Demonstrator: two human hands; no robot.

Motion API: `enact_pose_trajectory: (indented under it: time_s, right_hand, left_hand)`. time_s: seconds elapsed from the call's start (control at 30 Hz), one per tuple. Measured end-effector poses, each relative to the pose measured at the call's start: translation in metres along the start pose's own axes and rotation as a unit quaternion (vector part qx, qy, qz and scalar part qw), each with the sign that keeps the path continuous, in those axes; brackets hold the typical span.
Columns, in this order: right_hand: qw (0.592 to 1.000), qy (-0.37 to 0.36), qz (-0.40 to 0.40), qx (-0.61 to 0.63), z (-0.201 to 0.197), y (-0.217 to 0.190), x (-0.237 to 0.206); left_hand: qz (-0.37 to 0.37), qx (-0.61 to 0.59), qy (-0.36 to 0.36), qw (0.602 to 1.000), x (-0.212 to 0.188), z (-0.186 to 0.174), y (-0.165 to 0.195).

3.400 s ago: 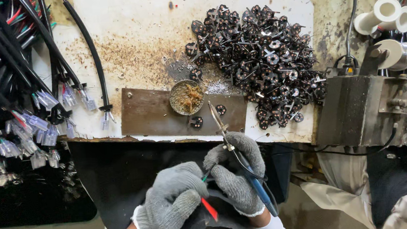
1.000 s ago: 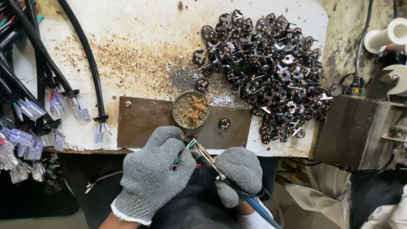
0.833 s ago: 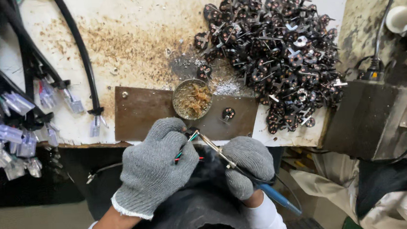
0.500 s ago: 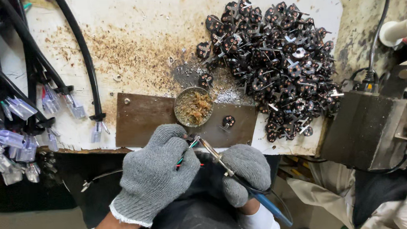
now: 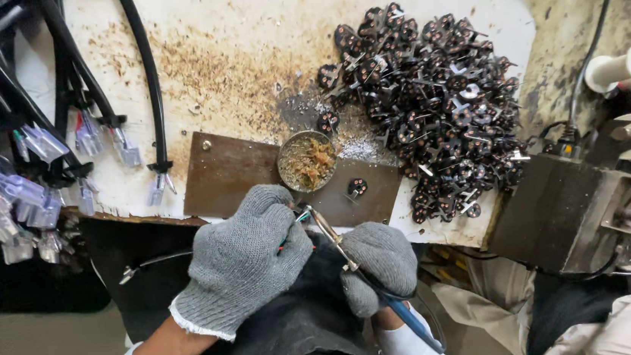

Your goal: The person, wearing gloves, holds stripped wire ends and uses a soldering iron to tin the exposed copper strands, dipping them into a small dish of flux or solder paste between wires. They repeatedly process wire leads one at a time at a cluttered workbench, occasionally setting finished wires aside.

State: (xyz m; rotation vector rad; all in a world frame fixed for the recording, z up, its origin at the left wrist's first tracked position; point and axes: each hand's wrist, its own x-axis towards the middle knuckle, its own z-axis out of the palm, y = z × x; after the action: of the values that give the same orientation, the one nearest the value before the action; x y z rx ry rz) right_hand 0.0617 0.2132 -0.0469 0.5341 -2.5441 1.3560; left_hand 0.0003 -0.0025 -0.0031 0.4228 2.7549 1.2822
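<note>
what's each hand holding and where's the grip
The right hand grips a soldering iron at its blue handle. The left hand pinches thin red and green wires near their ends.

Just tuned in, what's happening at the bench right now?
A person in grey knit gloves works at the bench edge. The right hand holds a soldering iron with its tip up near the left hand, which pinches thin red and green wires. Just ahead sit a small tin on a brown plate and a pile of dark parts.

Stained white workbench [image 5: 256,23] – grimy wall [image 5: 568,18] at right
</note>
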Motion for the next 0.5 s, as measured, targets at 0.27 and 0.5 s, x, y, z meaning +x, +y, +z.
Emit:
enact_pose_trajectory:
  time_s: [0.27,0.5]
  right_hand:
    - [0.997,0.058,0.007,0.058,0.004,-0.001,-0.001]
    - [0.998,-0.035,-0.037,0.021,-0.002,0.001,0.005]
  left_hand:
    - [-0.004,0.006,0.002,1.0,-0.001,0.004,-0.001]
    - [0.004,-0.006,-0.021,1.0,-0.002,0.002,-0.003]
